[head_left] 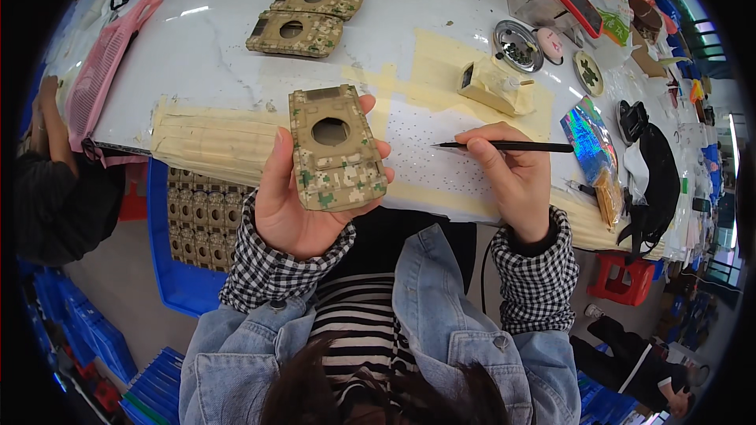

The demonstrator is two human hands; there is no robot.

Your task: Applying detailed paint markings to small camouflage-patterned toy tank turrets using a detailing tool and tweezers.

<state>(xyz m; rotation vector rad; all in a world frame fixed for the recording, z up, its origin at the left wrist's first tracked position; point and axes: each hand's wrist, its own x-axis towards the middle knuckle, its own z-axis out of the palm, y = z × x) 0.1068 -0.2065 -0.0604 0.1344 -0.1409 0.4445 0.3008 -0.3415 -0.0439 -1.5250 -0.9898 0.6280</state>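
The camouflage shell [339, 159] is in the person's left hand [293, 224], held up just over the near edge of the table [206, 55]. It is tan, green and brown with little square spots, and it has a round hole in it. The left hand holds it from below, with the thumb on one side and fingertips showing on the other. The right hand [512, 177] pinches a thin black tool [531, 145] between the thumb and fingers. The tool's sharp tip points at the shell and is over a white sheet [425, 169] with rows of tiny dark marks. I cannot tell if the tip touches the sheet. Both arms have black and white checked cuffs [539, 267]. Past the sheet sits a small box [490, 94] with yellowish tape on it. Near that are a round silver dish [518, 46] with little dark bits in it and a round pink thing [550, 46]. Farther up the table, more shells [298, 33] like this one lie in a row. A pink basket [110, 71] is over on the left. Below the table, a blue bin [158, 228] holds many shells too. A red stool [622, 279] stands on the right.
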